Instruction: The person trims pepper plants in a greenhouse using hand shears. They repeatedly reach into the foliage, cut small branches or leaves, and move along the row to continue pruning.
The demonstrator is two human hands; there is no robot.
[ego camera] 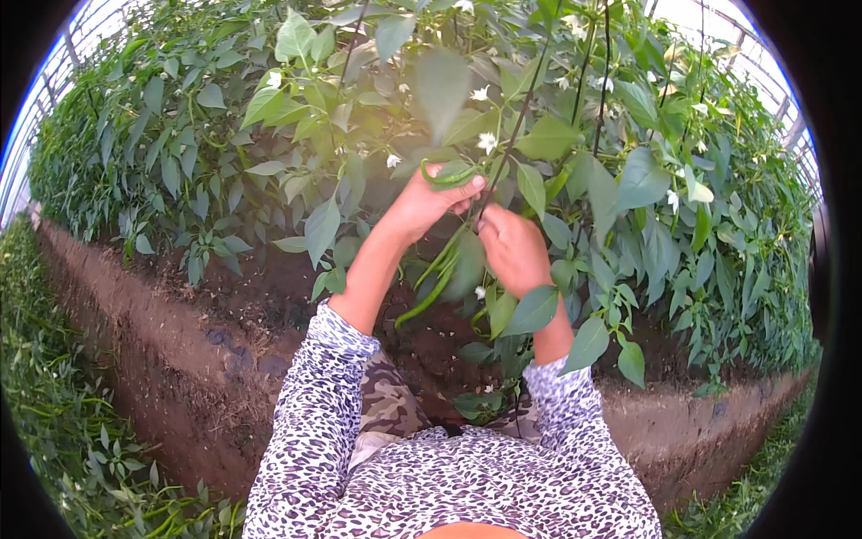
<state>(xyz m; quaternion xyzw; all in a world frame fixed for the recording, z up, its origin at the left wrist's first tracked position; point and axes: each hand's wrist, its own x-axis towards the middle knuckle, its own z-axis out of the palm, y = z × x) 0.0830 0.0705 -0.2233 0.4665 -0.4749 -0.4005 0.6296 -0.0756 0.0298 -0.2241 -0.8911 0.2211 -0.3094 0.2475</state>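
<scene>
My left hand (431, 202) is raised among the foliage, holding a curved green chili pepper (450, 179) along its thumb. Close beside it, my right hand (515, 249) has its fingers curled in at the pepper plant (502, 313). Its fingertips meet the lower part of a dark, thin cord (508, 145); exactly what they pinch is hidden. Below and between both hands hang several long green chili peppers (431, 293), partly behind a broad leaf (468, 266). White flowers (486, 142) dot the branches just above.
Dense pepper foliage (188, 135) rises ahead and to both sides, with more dark cords (601, 87) running upward. Bare soil (269, 303) lies under the plants. At lower left, another row of plants (67, 431) bears green peppers. Greenhouse framing (71, 47) shows at the upper edges.
</scene>
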